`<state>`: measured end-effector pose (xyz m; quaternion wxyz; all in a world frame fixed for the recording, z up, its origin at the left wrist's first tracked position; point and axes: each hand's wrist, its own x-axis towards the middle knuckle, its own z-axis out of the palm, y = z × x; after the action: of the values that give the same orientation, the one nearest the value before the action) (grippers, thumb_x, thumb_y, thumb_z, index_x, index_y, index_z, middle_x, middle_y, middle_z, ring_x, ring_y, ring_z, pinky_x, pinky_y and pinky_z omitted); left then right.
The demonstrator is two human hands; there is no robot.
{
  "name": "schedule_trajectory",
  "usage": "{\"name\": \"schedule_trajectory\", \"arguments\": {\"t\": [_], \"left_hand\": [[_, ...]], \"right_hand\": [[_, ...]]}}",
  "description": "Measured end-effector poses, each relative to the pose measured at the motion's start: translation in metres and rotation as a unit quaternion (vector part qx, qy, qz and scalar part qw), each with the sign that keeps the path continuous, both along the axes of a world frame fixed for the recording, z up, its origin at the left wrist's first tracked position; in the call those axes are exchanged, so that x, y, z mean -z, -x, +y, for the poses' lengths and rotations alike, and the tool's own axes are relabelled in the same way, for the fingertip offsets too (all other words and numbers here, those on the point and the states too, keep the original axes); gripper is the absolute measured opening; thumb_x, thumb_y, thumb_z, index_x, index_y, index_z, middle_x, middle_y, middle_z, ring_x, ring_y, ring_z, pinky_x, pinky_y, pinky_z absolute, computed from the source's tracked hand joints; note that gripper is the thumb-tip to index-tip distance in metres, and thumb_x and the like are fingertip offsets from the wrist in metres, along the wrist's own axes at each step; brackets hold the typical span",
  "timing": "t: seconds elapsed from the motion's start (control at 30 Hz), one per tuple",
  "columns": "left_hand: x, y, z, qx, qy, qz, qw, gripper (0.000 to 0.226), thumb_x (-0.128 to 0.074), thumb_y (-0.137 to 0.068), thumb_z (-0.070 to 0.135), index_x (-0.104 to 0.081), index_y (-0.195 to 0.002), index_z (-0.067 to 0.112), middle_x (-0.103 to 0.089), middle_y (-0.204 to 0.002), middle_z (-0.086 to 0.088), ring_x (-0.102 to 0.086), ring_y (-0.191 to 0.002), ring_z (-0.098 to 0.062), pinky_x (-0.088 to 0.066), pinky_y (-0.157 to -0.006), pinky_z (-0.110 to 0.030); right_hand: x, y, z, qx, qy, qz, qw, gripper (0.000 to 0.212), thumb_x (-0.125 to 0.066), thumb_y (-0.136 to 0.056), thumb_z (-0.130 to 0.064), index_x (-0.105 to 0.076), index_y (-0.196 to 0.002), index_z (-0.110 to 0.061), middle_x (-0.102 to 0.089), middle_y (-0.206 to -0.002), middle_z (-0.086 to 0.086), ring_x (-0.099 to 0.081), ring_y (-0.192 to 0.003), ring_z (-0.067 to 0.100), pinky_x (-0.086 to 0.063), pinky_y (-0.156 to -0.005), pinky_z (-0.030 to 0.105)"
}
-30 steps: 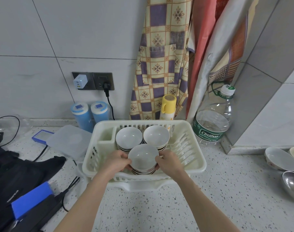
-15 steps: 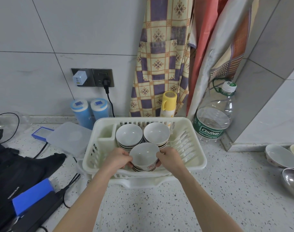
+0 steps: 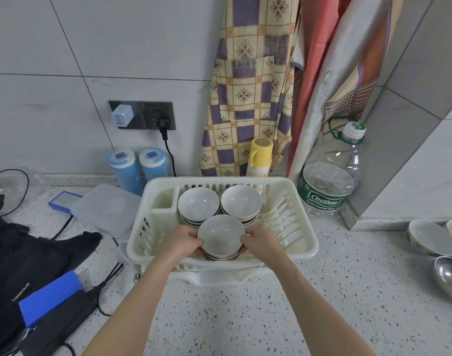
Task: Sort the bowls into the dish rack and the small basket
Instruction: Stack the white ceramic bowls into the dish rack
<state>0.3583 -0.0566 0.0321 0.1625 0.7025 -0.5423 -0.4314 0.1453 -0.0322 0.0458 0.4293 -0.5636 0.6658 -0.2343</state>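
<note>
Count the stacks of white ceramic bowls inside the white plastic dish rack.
3. Back-left stack, back-right stack, and the front stack gripped between the left hand and right hand. Bowls per stack stay partly hidden inside the dish rack.

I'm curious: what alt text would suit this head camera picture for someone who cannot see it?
Two bare hands, left hand and right hand, grip a stack of white bowls inside a cream dish rack on a speckled counter. Two more bowl stacks sit behind it; loose bowls wait at far right.
</note>
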Motion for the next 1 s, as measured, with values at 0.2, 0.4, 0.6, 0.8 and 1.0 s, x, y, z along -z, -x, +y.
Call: {"name": "schedule_trajectory", "arguments": {"t": [0.2, 0.4, 0.6, 0.8, 1.0], "left_hand": [[0.003, -0.003, -0.001, 0.0, 0.0, 0.02, 1.0, 0.021, -0.068, -0.075, 0.021, -0.073, -0.087, 0.004, -0.077, -0.084, -0.012, -0.074, -0.085, -0.03, -0.052, -0.069, -0.035], [0.0, -0.001, -0.001, 0.003, 0.001, 0.012, 1.0, 0.007, -0.072, -0.075, 0.019, -0.076, -0.079, 0.015, -0.077, -0.069, 0.004, -0.075, -0.078, -0.022, -0.058, -0.077, -0.039], [0.0, 0.0, 0.003, -0.013, 0.021, -0.007, 1.0, 0.009, -0.072, -0.079, 0.029, -0.067, -0.071, 0.029, -0.073, -0.062, 0.015, -0.073, -0.076, -0.016, -0.06, -0.079, -0.041], [-0.003, 0.001, 0.013, -0.092, 0.118, 0.02, 0.989, 0.01, -0.061, -0.089, 0.037, -0.065, -0.096, 0.03, -0.07, -0.089, 0.014, -0.063, -0.084, -0.006, -0.045, -0.064, -0.026], [-0.022, 0.017, 0.037, -0.199, 0.229, 0.091, 0.949, 0.009, -0.059, -0.096, 0.027, -0.063, -0.104, 0.03, -0.074, -0.084, 0.011, -0.058, -0.078, -0.019, -0.051, -0.085, -0.045]], "right_hand": [[0.003, 0.0, -0.002, -0.019, 0.016, 0.028, 0.999, 0.033, -0.048, -0.081, -0.005, -0.078, -0.086, -0.018, -0.075, -0.073, 0.006, -0.069, -0.078, 0.034, -0.046, -0.061, 0.029], [0.01, -0.001, -0.005, -0.024, 0.021, 0.072, 0.997, 0.027, -0.048, -0.08, -0.007, -0.074, -0.083, -0.015, -0.074, -0.07, 0.006, -0.071, -0.078, 0.028, -0.054, -0.063, 0.032], [0.012, 0.003, -0.003, 0.036, 0.03, 0.052, 0.998, 0.032, -0.055, -0.088, -0.026, -0.07, -0.1, 0.0, -0.072, -0.083, 0.022, -0.066, -0.072, 0.031, -0.047, -0.057, 0.029], [0.002, 0.012, 0.011, 0.094, 0.099, -0.108, 0.985, 0.019, -0.056, -0.092, -0.022, -0.073, -0.101, -0.023, -0.069, -0.061, -0.006, -0.049, -0.05, 0.004, -0.037, -0.046, 0.012], [-0.01, 0.053, 0.039, 0.139, 0.102, -0.346, 0.922, 0.019, -0.054, -0.098, -0.013, -0.072, -0.101, -0.019, -0.065, -0.062, -0.001, -0.044, -0.046, 0.003, -0.036, -0.045, 0.014]]}}
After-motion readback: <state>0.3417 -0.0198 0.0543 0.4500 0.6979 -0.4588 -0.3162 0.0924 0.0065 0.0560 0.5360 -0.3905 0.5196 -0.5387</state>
